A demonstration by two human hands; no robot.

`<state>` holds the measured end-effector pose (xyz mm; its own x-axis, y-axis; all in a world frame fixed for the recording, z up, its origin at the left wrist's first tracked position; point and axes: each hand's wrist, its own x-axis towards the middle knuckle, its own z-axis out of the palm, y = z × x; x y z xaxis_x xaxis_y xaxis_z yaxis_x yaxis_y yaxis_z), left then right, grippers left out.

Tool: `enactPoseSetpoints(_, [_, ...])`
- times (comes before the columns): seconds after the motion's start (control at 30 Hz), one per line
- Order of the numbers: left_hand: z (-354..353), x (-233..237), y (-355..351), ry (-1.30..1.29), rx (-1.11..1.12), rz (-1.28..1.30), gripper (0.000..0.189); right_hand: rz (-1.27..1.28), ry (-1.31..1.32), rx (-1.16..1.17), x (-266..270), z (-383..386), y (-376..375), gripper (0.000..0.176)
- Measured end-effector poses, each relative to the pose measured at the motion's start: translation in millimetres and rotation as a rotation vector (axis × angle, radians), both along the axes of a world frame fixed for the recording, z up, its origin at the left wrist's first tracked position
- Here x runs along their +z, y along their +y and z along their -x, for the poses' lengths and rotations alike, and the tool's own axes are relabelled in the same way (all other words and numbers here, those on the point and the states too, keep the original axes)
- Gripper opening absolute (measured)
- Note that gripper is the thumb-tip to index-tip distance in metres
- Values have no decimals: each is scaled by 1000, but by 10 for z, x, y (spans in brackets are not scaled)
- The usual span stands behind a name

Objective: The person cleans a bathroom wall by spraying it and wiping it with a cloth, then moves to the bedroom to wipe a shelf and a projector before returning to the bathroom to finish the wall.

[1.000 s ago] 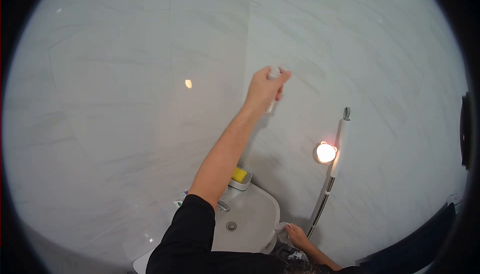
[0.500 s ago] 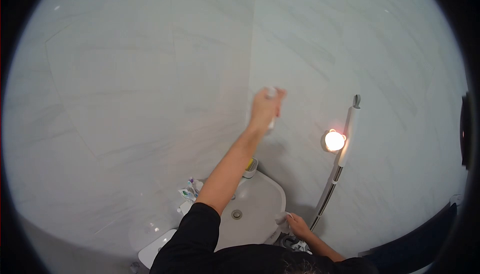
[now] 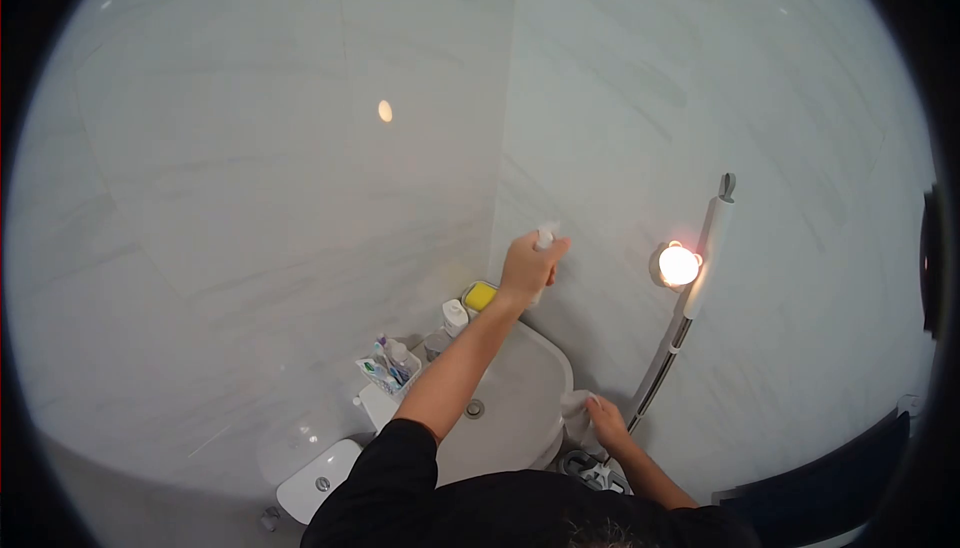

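My left hand point(image 3: 527, 266) is wrapped round a white spray bottle point(image 3: 545, 238), held upright above the back of the sink near the wall corner. Much of the bottle is hidden by the fingers. At the right rim of the sink point(image 3: 510, 388), my right hand point(image 3: 606, 422) grips a pale cloth point(image 3: 577, 414) that hangs down from the fingers. A yellow sponge point(image 3: 480, 296) lies in a holder at the sink's back corner, left of my left hand.
A white dispenser point(image 3: 455, 318) and a basket with toothbrushes point(image 3: 390, 368) stand left of the sink. A lit lamp point(image 3: 678, 266) is on the right wall beside a long-handled pole point(image 3: 712, 248). The toilet tank point(image 3: 320, 483) is at lower left.
My left hand has come down and nearer the sink with the bottle. My right hand has moved slightly up and right, and more of the cloth shows. The sponge and dispenser are now uncovered.
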<state>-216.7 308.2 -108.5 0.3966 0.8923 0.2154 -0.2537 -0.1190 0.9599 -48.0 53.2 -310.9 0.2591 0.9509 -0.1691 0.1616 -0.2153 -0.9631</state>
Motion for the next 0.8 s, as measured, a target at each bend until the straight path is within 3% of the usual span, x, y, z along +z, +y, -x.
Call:
enactPoseSetpoints(0.03, [-2,-81,-20,99,-33,14,22,6,-4,2,48,-14,36,40])
enactPoseSetpoints(0.13, [81,-334,-86,19,31,99,23,-14,32,-56,352,-36,153,39])
enactPoseSetpoints(0.2, [354,-406,-219,-4,76,91,24,-238,307,-46,779,-26,217,38])
enactPoseSetpoints(0.27, [753,-302,-365,-21,153,39,26,-466,120,-231,1078,-257,374,39])
enactPoseSetpoints(0.33, [1195,-96,-484,-9,284,-45,25,-448,-361,-453,1824,-344,437,41])
enactPoseSetpoints(0.4, [1643,125,-600,-26,460,-129,21,-874,-94,-440,2613,56,666,41])
enactPoseSetpoints(0.43, [1846,240,-635,-58,538,-173,20,-984,-264,-385,2766,66,817,41])
enactPoseSetpoints(0.47, [2007,362,-705,-95,621,-223,20,-745,-250,-390,2815,41,964,39])
enactPoseSetpoints(0.5, [2150,422,-773,-129,704,-275,20,-922,-351,-293,2772,153,1287,37])
enactPoseSetpoints(0.53, [2290,396,-827,-119,706,-263,20,-1126,-1163,-193,2792,147,1632,51])
enactPoseSetpoints(0.6, [2548,345,-882,-152,820,-296,24,-980,-1467,65,2712,493,2082,56])
enactPoseSetpoints(0.67, [2730,276,-895,-167,850,-275,25,-812,-1667,169,2081,503,2757,54])
enactPoseSetpoints(0.73, [2836,211,-960,-197,896,-252,26,-533,-1647,482,1632,492,3077,52])
enactPoseSetpoints(0.8, [2936,188,-1031,-123,946,-248,24,-400,-1887,663,1242,478,3294,51])
